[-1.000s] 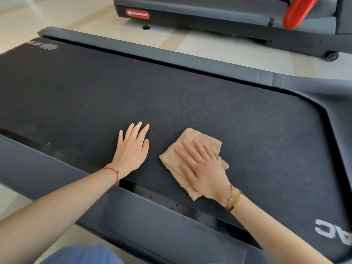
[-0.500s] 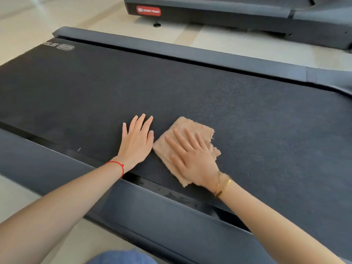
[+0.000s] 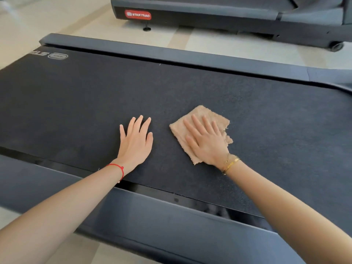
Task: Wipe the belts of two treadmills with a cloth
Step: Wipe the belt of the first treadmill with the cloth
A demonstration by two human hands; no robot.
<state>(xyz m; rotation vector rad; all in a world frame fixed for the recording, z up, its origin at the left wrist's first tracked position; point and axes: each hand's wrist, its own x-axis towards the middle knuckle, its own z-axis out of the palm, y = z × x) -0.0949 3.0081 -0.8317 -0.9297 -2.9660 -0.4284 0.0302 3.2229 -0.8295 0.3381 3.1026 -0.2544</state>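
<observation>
A wide black treadmill belt point(image 3: 190, 96) fills most of the view. A folded tan cloth point(image 3: 204, 115) lies on it near the front edge. My right hand point(image 3: 206, 141) presses flat on the cloth with straight, spread fingers. My left hand point(image 3: 136, 141) rests flat on the bare belt a short gap to the left of the cloth, holding nothing. A second treadmill point(image 3: 228, 14) with a red logo plate stands across the floor at the top.
Grey side rails run along the near edge point(image 3: 171, 225) and far edge point(image 3: 171, 54) of the belt. Pale floor point(image 3: 219, 44) separates the two treadmills. A small wheel point(image 3: 336, 45) sits under the far machine at the right.
Both hands and the cloth have moved left along the belt. The gap between my left hand and the cloth closed half a second ago and has now widened again.
</observation>
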